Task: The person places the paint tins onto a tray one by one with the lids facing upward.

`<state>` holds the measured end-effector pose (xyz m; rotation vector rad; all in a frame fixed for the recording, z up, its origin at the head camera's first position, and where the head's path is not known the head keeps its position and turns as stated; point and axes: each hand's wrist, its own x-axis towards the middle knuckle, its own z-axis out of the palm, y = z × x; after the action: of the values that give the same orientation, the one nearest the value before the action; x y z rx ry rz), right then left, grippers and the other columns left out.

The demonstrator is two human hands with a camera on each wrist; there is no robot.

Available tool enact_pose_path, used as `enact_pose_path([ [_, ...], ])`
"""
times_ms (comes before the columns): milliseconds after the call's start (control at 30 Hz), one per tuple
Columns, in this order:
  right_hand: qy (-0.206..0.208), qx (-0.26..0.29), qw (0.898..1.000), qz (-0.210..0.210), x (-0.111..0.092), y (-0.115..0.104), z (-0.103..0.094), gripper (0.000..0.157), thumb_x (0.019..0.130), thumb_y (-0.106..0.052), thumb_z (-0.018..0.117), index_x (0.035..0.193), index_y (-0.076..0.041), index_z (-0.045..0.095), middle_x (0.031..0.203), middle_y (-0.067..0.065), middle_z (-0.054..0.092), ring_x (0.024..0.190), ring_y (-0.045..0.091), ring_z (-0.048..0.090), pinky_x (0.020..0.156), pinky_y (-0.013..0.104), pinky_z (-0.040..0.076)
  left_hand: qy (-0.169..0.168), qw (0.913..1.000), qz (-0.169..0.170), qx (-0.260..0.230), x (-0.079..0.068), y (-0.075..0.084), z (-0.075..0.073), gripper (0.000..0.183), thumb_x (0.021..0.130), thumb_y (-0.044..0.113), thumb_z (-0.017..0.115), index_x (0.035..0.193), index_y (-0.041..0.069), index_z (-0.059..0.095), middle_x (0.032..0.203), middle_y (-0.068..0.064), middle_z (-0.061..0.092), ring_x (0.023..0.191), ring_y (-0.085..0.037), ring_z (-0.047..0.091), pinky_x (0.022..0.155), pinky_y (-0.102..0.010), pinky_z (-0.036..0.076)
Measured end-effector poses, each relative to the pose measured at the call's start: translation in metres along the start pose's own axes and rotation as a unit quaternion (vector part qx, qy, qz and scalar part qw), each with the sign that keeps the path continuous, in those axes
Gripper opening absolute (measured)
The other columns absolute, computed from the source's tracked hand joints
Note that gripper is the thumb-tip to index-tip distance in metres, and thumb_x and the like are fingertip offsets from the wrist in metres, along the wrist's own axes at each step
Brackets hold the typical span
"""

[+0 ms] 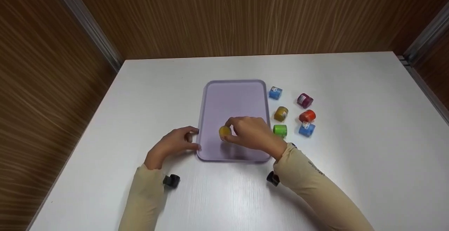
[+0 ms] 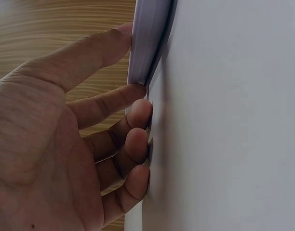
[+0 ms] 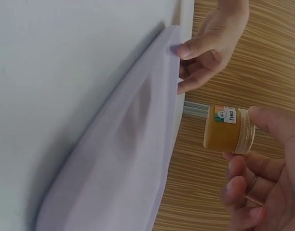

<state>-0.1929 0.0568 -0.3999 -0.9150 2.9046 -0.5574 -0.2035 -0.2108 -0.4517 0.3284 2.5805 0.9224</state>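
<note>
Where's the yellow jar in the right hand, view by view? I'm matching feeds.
Head: the yellow jar is just below picture centre, left of the right hand that holds it.
Left wrist: not in this picture.
Right wrist: right of centre, slightly below mid-height.
Shared landmark: the lavender tray, with the left hand at its edge in all three.

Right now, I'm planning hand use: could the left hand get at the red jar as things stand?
Probably not directly: the right hand, holding a yellow jar over the tray, is between the left hand and the red jar.
</note>
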Motion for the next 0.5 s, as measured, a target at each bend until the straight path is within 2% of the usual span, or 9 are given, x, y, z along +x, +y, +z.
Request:
enact_pose_path([
  [333, -0.029, 0.005, 1.0, -0.007, 0.009, -0.006, 0.016, 0.033, 0.088, -0.035, 0.067, 0.108, -0.01, 0.071, 0.088, 0.005, 0.071, 0.063, 0.015, 0.051, 0.054, 0.032, 0.042, -0.005, 0.9999, 0.001, -0.011, 0.0, 0.001, -0.001, 0.065, 0.079, 0.034, 0.078, 0.134, 0.009, 0.055, 0.087, 0.001, 0.055, 0.078, -0.012, 0.048, 0.074, -0.028, 0.04],
  [500, -0.045, -0.001, 0.999, -0.009, 0.012, -0.009, 0.024, 0.036, 0.088, -0.037, 0.067, 0.11, -0.009, 0.071, 0.09, 0.005, 0.072, 0.064, 0.015, 0.052, 0.056, 0.032, 0.045, -0.008, 0.9999, -0.007, -0.009, 0.0, 0.001, -0.001, 0.066, 0.079, 0.035, 0.078, 0.135, 0.009, 0.055, 0.088, 0.001, 0.054, 0.078, -0.013, 0.047, 0.073, -0.028, 0.039],
])
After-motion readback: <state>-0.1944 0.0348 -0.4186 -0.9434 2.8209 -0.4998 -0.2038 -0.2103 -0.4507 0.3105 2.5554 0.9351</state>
